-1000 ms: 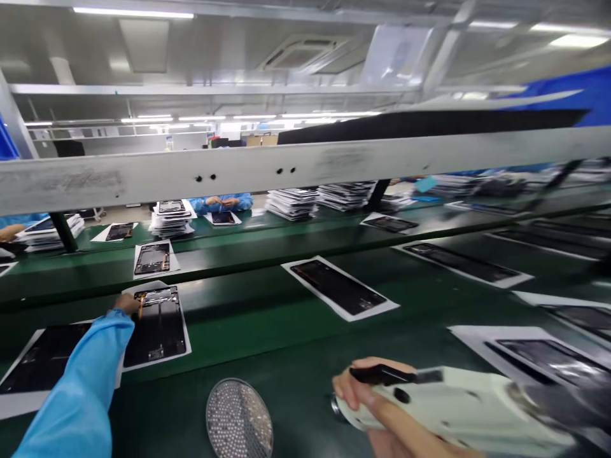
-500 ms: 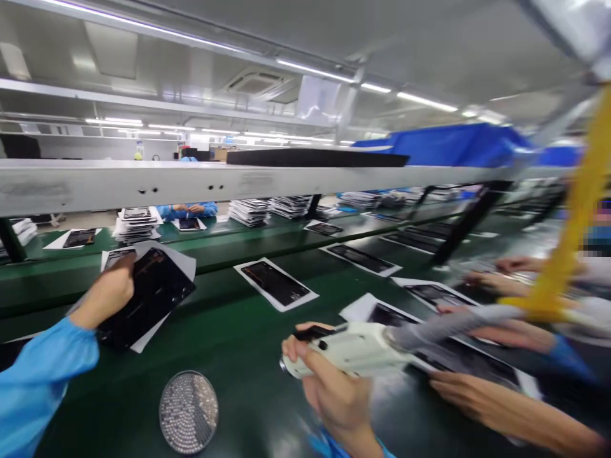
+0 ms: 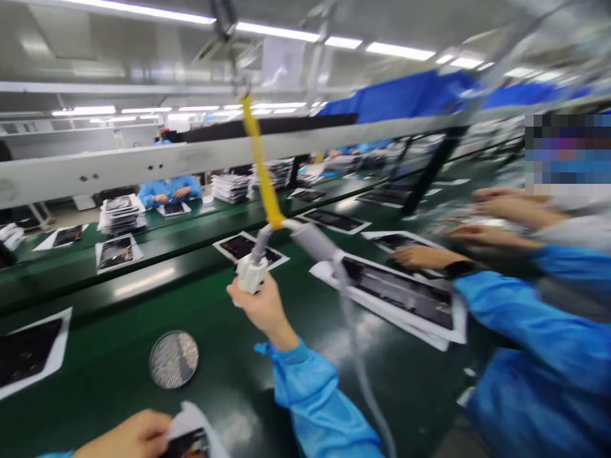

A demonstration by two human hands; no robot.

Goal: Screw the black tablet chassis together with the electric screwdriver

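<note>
My right hand (image 3: 265, 308) is closed around a white electric screwdriver (image 3: 251, 275) in the middle of the view. A grey cable and a yellow strap (image 3: 263, 172) run up from its top end; its tip is hidden. Low at the front edge, my left hand (image 3: 133, 436) pinches a white sheet (image 3: 200, 416) with a dark flat panel (image 3: 191, 444) on it, partly cut off by the frame. Between the two hands, on the green belt, lies a round clear dish (image 3: 174, 359) of small metal pieces, probably screws.
Another dark panel (image 3: 28, 350) on paper lies at the left. Several more sit along the belt (image 3: 191, 305). At the right, a co-worker's hand (image 3: 424, 256) rests by stacked panels (image 3: 396, 292). A grey rail (image 3: 200, 152) crosses above, and a grey cable (image 3: 356, 343) hangs in front.
My left hand has come down and nearer with the sheet and panel. My right hand has moved left and up with the screwdriver, now seen from its cable end. The view has shifted.
</note>
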